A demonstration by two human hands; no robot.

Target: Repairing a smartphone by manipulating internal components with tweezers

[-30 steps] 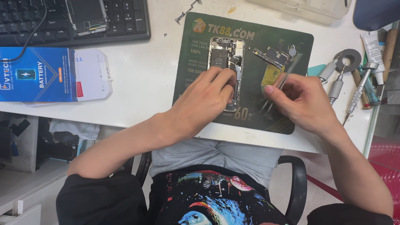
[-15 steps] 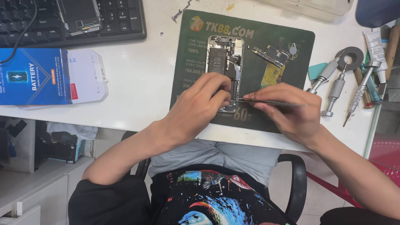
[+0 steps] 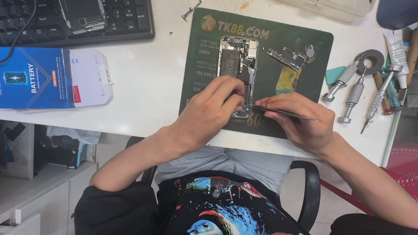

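Note:
An opened phone body [image 3: 237, 61] with its insides showing lies on a dark green work mat [image 3: 305, 82]. My left hand [image 3: 209, 111] rests over the phone's lower end, fingers curled on it. My right hand [image 3: 302, 122] holds metal tweezers [image 3: 283, 112] lying flat, their tips at the phone's lower right edge beside my left fingertips. A removed circuit board [image 3: 287, 56] lies on the mat to the right of the phone.
Several screwdrivers [image 3: 355, 93] and a tube lie at the right of the white desk [image 3: 148, 87]. A blue box [image 3: 35, 78] and a white box sit at the left, a black keyboard [image 3: 126, 19] with a phone part on it behind them.
My right hand has turned the tweezers from upright to flat and brought their tips to the phone's lower end. My left hand stayed on the phone.

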